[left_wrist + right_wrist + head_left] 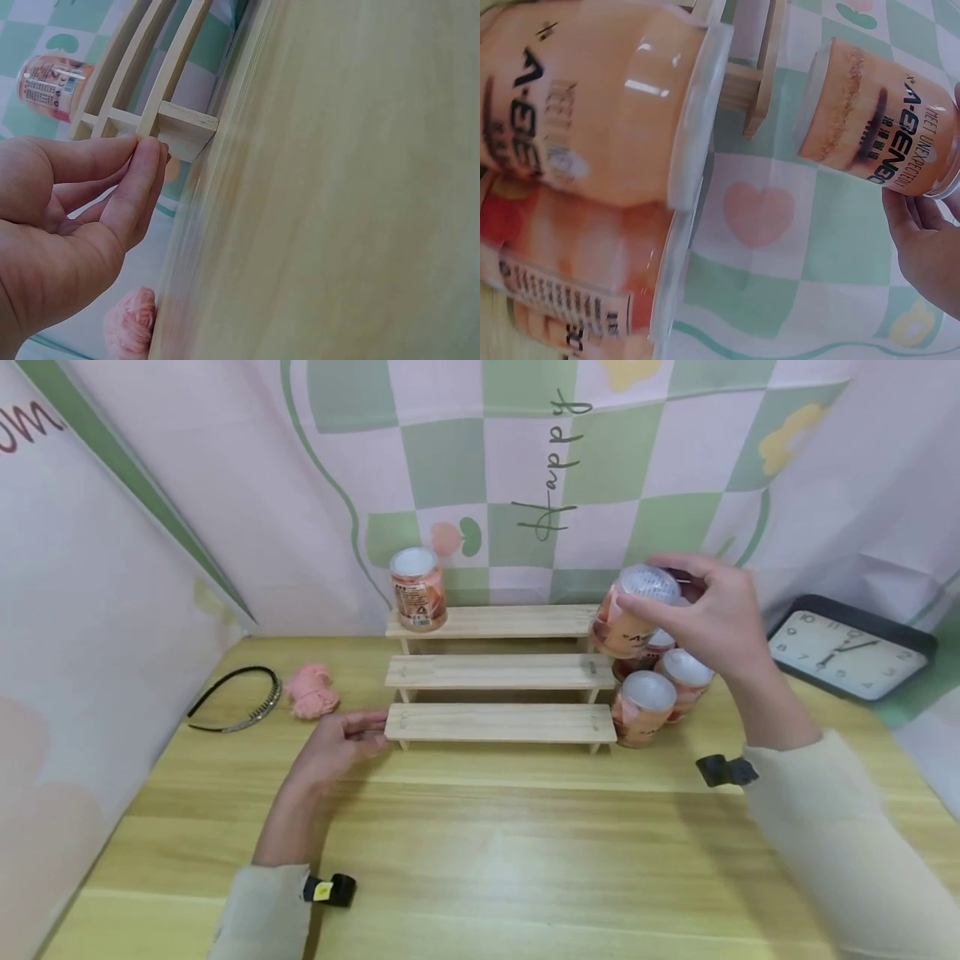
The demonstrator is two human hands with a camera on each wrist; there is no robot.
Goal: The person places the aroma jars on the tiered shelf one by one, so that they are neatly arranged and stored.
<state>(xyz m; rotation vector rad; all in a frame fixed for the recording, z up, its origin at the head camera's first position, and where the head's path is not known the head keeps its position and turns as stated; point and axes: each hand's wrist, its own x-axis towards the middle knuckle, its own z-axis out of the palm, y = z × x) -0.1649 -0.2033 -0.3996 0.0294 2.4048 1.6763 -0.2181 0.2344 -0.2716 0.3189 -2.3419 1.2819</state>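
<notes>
A three-step wooden rack (501, 723) stands on the table. My left hand (339, 745) pinches the left end of its lowest step between thumb and fingertips, as the left wrist view also shows. My right hand (712, 614) grips an orange-labelled can (626, 622) with a clear top and holds it up by the rack's right end. In the right wrist view this can (885, 120) is raised apart from the others. One similar can (418, 593) stands on the left end of the top step. Several more cans (643, 710) stand on the table right of the rack.
A white-faced clock (847, 647) with a dark frame lies tilted at the right. On the left are a black headband (240, 697) and a pink yarn-like bundle (312, 691). A checkered cloth (525, 460) hangs behind the wooden table (480, 852).
</notes>
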